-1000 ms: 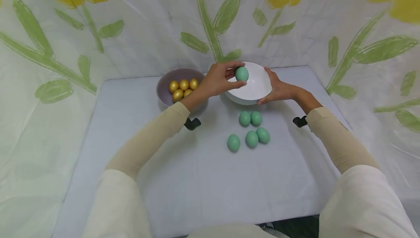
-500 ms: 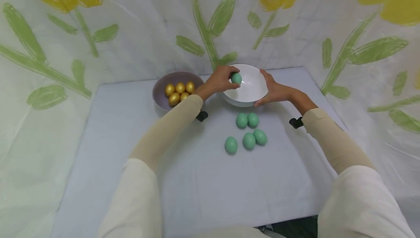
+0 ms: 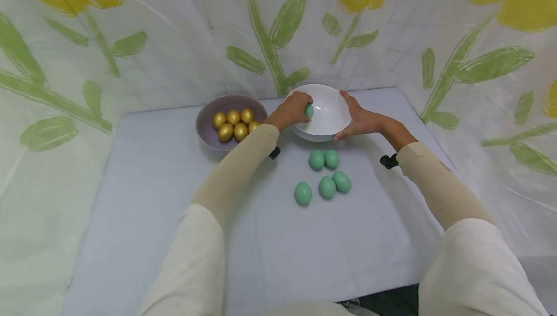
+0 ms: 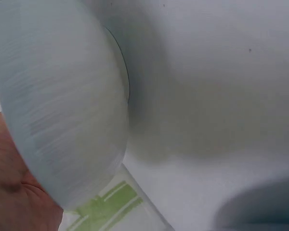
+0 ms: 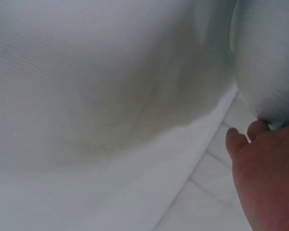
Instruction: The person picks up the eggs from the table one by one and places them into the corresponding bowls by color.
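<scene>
In the head view, my left hand pinches a green egg low over the left side of a white bowl. Most of that egg is hidden behind the fingers. My right hand holds the bowl by its right side, fingers at the back rim and thumb at the front. The right wrist view has the bowl's outer wall beside this hand, with fingertips at its edge. From the left wrist, the bowl's outside fills the left part, my left hand below it.
Several more green eggs lie on the white tablecloth in front of the white bowl. A mauve bowl with several golden eggs stands left of it, partly under my left forearm. Behind the table hangs a flower-painted sheet.
My left hand has lowered the green egg from above the white bowl toward its left inner side. The right hand keeps its hold on the bowl. The head view has shifted slightly.
</scene>
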A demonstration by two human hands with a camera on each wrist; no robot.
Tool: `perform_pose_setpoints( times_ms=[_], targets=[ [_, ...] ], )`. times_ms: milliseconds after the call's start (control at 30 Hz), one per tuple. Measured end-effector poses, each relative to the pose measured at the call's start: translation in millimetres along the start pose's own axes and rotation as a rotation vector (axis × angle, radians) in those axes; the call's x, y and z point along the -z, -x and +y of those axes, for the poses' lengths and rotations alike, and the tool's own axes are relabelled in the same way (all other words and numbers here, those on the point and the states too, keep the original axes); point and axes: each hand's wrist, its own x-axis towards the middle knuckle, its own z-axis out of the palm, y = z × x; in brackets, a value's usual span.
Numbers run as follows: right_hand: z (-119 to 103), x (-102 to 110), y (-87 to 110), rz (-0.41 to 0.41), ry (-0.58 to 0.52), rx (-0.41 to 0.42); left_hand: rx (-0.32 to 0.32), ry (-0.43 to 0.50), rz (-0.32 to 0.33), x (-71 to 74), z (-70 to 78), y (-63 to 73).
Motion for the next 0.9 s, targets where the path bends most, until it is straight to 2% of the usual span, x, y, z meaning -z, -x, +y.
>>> perform_pose_setpoints(
  times_ms=[233, 400, 533, 900],
  targets=[
    [-3.7, -0.5, 1.3, -0.009, -0.005, 0.003, 0.057, -0.052, -0.024, -7.2, 0.7, -5.4],
    [-4.3, 2.1, 3.6, -0.004, 0.0, -0.006, 0.061, -0.039, -0.02, -4.2, 5.7, -4.5],
    [-5.7, 2.7, 4.1, -0.011, -0.006, -0.005, 0.063, -0.073, -0.03, -1.8, 8.3, -2.6],
    [-5.0, 2.9, 4.0, -0.009, -0.008, -0.006, 0.037, -0.089, -0.017, -2.7, 9.3, -3.5]
  ],
)
